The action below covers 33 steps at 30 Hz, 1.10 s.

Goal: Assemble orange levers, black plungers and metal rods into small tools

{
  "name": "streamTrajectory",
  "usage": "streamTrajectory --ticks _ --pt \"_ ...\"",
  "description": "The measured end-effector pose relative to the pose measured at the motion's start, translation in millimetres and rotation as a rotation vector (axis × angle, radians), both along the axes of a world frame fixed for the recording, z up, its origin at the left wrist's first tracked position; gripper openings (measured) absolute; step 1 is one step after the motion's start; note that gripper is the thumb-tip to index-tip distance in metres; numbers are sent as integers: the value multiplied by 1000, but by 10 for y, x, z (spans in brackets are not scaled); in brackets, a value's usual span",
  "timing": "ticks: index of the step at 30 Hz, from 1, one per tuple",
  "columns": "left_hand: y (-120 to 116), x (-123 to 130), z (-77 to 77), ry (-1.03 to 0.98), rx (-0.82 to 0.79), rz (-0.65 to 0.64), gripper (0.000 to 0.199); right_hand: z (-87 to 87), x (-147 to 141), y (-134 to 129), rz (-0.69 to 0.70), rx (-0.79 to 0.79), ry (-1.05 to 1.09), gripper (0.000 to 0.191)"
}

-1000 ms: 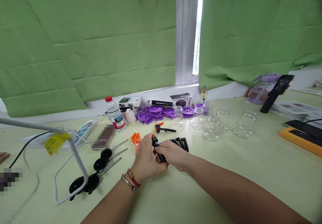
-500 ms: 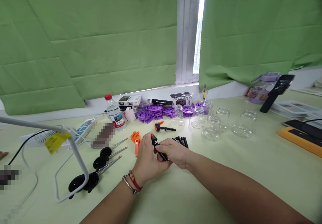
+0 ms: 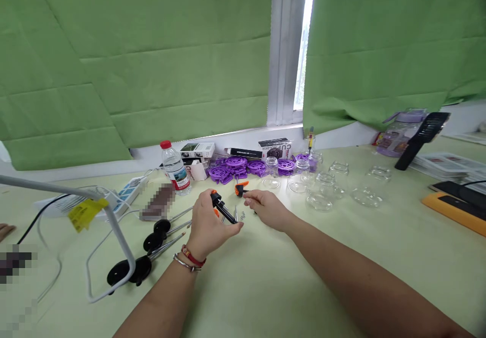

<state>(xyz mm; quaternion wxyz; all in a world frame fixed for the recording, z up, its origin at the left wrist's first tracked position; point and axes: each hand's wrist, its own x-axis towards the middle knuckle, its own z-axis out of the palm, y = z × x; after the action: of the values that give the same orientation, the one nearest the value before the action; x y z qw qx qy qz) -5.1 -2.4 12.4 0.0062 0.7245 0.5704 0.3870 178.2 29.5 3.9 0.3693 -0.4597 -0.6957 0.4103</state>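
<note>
In my left hand [image 3: 207, 224] is a black handle-like part [image 3: 227, 210] with an orange top, held slanting down to the right between thumb and fingers. My right hand [image 3: 270, 209] reaches past it, fingers closed around the black rod of a second black-and-orange part [image 3: 239, 190] on the table. Its orange end shows beyond the fingertips; most of the rod is hidden. Between the hands lie several small metal screws [image 3: 243, 216] and a thin metal piece [image 3: 236, 213]. Behind my left hand an orange part [image 3: 216, 212] is mostly covered.
To the left are round black pieces with metal rods [image 3: 153, 241] and a white bent-tube stand [image 3: 121, 247]. A water bottle [image 3: 175, 171], purple wheel-shaped parts [image 3: 235, 163] and glass jars [image 3: 321, 193] line the back. An orange-and-black object [image 3: 453, 209] lies at right. Another person's hand [image 3: 5, 230] shows far left.
My right hand has let go of the part in my left hand and moved up to the other black-and-orange part. My left hand has shifted left, still holding its part.
</note>
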Motion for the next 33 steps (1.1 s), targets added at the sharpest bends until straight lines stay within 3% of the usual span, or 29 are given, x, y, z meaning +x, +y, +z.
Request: streamTrajectory --ticks 4,8,22,33 --pt "48 -67 34 -8 -35 33 79 -154 32 146 42 347 -469 25" --pt "71 -92 9 -26 -16 34 77 -248 -9 235 88 450 -723 23" --pt "90 -93 -28 1 15 2 78 -321 -116 252 176 515 -735 10" --pt "22 -30 14 -43 -100 -53 79 -257 -139 186 238 502 -794 10"
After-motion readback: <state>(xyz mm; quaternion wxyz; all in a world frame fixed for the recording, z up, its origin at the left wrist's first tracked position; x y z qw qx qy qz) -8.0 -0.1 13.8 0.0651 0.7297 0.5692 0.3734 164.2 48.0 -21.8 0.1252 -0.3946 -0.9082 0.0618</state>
